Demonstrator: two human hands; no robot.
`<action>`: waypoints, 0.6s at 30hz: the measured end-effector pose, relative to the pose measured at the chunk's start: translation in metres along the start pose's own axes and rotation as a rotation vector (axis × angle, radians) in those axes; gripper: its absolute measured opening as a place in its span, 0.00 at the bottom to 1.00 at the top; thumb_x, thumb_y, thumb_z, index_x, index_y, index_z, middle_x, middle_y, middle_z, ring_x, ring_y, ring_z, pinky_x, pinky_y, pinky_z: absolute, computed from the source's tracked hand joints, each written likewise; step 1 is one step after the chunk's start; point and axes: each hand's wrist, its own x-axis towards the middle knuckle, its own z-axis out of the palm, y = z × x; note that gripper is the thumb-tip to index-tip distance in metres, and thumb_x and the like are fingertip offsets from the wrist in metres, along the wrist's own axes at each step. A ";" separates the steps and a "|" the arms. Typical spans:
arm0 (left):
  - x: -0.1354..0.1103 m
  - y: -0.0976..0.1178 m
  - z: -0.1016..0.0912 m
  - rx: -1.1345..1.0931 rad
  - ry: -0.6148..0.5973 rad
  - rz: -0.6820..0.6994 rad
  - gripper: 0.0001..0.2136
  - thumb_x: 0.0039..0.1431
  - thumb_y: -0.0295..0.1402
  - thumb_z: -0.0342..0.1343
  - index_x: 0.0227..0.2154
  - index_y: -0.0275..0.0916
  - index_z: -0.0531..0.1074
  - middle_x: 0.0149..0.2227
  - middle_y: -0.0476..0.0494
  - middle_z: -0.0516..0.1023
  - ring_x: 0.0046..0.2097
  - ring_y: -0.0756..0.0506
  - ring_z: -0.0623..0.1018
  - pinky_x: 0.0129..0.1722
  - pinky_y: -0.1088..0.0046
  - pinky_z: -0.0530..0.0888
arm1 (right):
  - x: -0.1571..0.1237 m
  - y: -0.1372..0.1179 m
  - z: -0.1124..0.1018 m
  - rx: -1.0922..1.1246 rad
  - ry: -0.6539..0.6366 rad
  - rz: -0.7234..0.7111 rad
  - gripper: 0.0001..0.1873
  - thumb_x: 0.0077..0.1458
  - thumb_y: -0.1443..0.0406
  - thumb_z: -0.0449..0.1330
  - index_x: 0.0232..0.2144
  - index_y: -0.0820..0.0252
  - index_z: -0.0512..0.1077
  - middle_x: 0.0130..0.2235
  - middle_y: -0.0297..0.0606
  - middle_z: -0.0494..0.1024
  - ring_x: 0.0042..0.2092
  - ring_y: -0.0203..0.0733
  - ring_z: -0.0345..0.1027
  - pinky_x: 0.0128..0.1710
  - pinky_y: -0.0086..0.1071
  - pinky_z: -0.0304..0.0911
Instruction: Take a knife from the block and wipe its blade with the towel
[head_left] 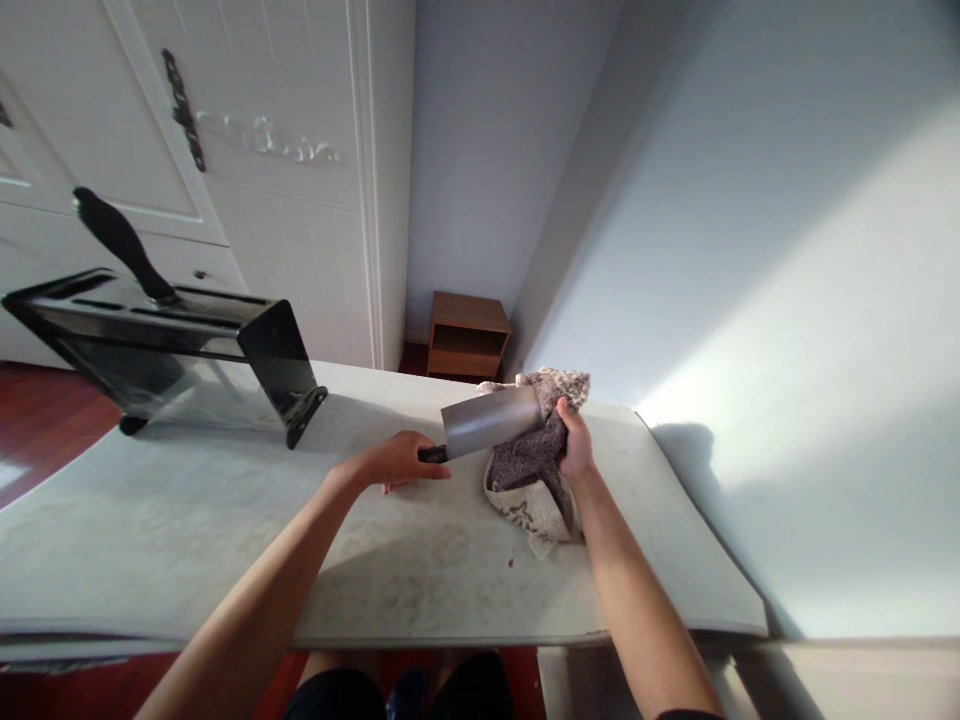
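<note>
A cleaver [489, 418] with a broad steel blade and a black handle is held above the table. My left hand [405, 460] is closed around its handle. My right hand [575, 440] grips a purple-grey and cream cloth [529, 460], which is folded over the far end of the blade. The blade's tip is hidden in the cloth, and the cloth's lower part hangs down toward the tabletop. To the left stands a black knife block [274, 330] with clear sides; one black-handled utensil [120, 240] stands in a slot on its top.
The white tabletop [225, 540] spreads under both arms, with a small dark red speck near the cloth. White cabinets [300, 220] stand behind the knife block. A small brown wooden stand [469, 310] is on the floor beyond the table. A pale wall [787, 330] rises at the right.
</note>
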 end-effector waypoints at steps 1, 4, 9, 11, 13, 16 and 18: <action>-0.001 -0.001 -0.001 -0.003 -0.011 -0.011 0.22 0.45 0.56 0.56 0.21 0.40 0.63 0.11 0.53 0.63 0.14 0.47 0.68 0.13 0.75 0.63 | -0.001 0.000 0.001 -0.018 -0.014 0.006 0.15 0.43 0.56 0.69 0.32 0.57 0.76 0.29 0.34 0.82 0.33 0.47 0.77 0.38 0.42 0.72; -0.002 -0.003 -0.005 -0.006 -0.046 -0.040 0.23 0.44 0.56 0.57 0.19 0.41 0.62 0.11 0.52 0.64 0.14 0.47 0.68 0.12 0.75 0.62 | -0.004 0.003 0.001 -0.056 -0.066 0.011 0.15 0.40 0.58 0.71 0.31 0.58 0.76 0.28 0.34 0.82 0.31 0.46 0.76 0.36 0.40 0.72; -0.004 -0.008 -0.007 0.001 -0.074 -0.059 0.22 0.44 0.55 0.57 0.18 0.41 0.61 0.11 0.53 0.63 0.13 0.48 0.66 0.11 0.75 0.61 | -0.004 0.010 0.000 -0.118 -0.123 -0.009 0.16 0.39 0.58 0.72 0.32 0.59 0.77 0.31 0.34 0.83 0.32 0.44 0.76 0.35 0.35 0.71; -0.003 -0.010 -0.007 0.004 -0.078 -0.053 0.22 0.45 0.55 0.57 0.18 0.41 0.61 0.11 0.53 0.62 0.12 0.48 0.66 0.11 0.75 0.61 | -0.004 0.013 -0.001 -0.141 -0.145 -0.029 0.16 0.41 0.58 0.71 0.33 0.58 0.77 0.32 0.34 0.83 0.34 0.44 0.76 0.36 0.34 0.70; -0.002 -0.011 -0.007 0.011 -0.077 -0.037 0.22 0.46 0.55 0.56 0.18 0.41 0.61 0.11 0.53 0.62 0.12 0.49 0.66 0.11 0.75 0.61 | -0.003 0.017 -0.001 -0.158 -0.153 -0.054 0.16 0.42 0.58 0.70 0.34 0.58 0.77 0.33 0.33 0.82 0.35 0.43 0.76 0.36 0.32 0.69; 0.000 -0.010 -0.006 0.018 -0.056 -0.023 0.22 0.47 0.54 0.56 0.19 0.41 0.61 0.11 0.53 0.62 0.13 0.49 0.66 0.11 0.76 0.61 | -0.002 0.020 0.000 -0.168 -0.129 -0.082 0.16 0.42 0.58 0.70 0.34 0.57 0.77 0.33 0.32 0.82 0.35 0.42 0.75 0.35 0.31 0.69; 0.001 -0.010 -0.005 0.013 -0.039 -0.023 0.22 0.47 0.55 0.56 0.19 0.41 0.61 0.11 0.53 0.63 0.13 0.49 0.66 0.11 0.76 0.61 | -0.002 0.021 0.001 -0.158 -0.102 -0.087 0.16 0.42 0.58 0.70 0.34 0.58 0.77 0.32 0.32 0.82 0.33 0.41 0.75 0.33 0.31 0.68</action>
